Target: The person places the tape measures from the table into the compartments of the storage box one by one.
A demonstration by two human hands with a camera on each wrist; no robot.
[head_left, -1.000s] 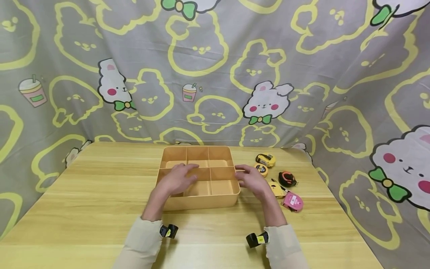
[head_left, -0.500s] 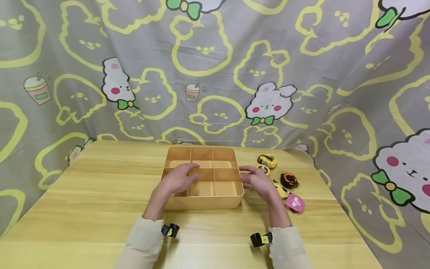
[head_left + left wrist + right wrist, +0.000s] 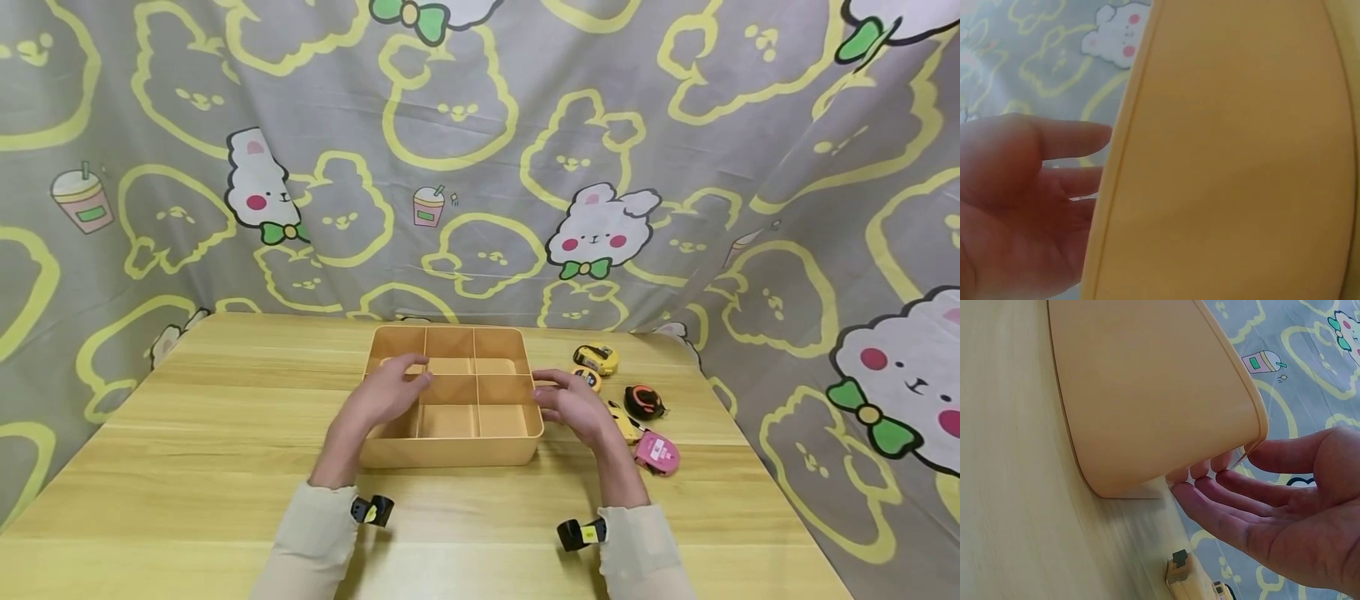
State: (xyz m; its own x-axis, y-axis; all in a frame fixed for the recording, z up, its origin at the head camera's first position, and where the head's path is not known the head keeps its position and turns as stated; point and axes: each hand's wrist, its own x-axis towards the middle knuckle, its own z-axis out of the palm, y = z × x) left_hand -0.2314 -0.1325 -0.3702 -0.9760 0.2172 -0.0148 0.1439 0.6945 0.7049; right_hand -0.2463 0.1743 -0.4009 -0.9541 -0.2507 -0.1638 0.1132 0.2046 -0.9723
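In the head view a tan divided storage box [image 3: 450, 452] stands on the table, with several compartments and nothing seen in them. My left hand [image 3: 384, 392] is over its left compartments, fingers loosely bent and holding nothing. The left wrist view shows that hand [image 3: 1019, 200] partly hidden behind the box's front wall [image 3: 1229, 150]. At the right side of the box is my right hand [image 3: 576, 407]. Seen from the right wrist, its fingertips [image 3: 1179, 490] touch the outer side wall, and the thumb [image 3: 1279, 455] lies by the rim corner without a clear grip.
Right of the box lie several tape measures: a yellow one [image 3: 596, 359] at the back, a smaller round yellow one [image 3: 587, 379], a black and orange one [image 3: 643, 402], a yellow one [image 3: 625, 423] partly behind the right hand, and a pink one [image 3: 657, 454]. A patterned curtain [image 3: 480, 167] borders the table.
My left hand has shifted left and slightly up over the compartments. The right hand stays beside the box's right wall; the whole view shifted slightly at first.
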